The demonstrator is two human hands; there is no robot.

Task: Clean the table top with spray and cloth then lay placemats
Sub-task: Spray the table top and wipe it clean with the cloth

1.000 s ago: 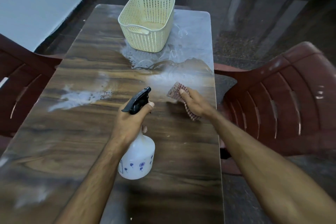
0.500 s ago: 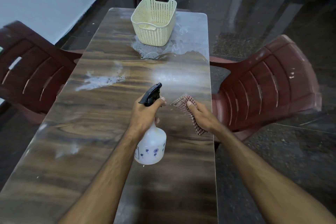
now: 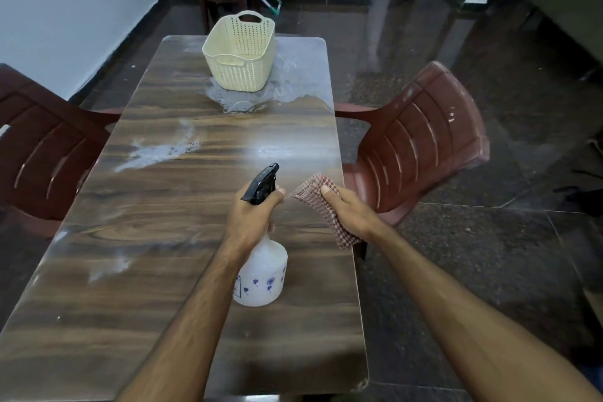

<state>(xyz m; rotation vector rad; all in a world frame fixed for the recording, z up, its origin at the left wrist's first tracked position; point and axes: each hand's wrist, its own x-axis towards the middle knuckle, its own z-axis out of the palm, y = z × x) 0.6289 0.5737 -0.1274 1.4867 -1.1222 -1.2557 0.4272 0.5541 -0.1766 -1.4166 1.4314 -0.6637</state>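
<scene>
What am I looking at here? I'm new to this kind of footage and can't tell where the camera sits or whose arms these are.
There is no machine. A person wears one camera on the head, looking forward and down, so both bare arms reach into the picture from below. The left hand grips a white spray bottle with a black trigger head. The right hand holds a red checked cloth. Below them is a wood-patterned table, with wet, foamy patches on it. A cream perforated basket stands at its far end. Dark red plastic chairs stand at either side. No placemats are visible.
</scene>
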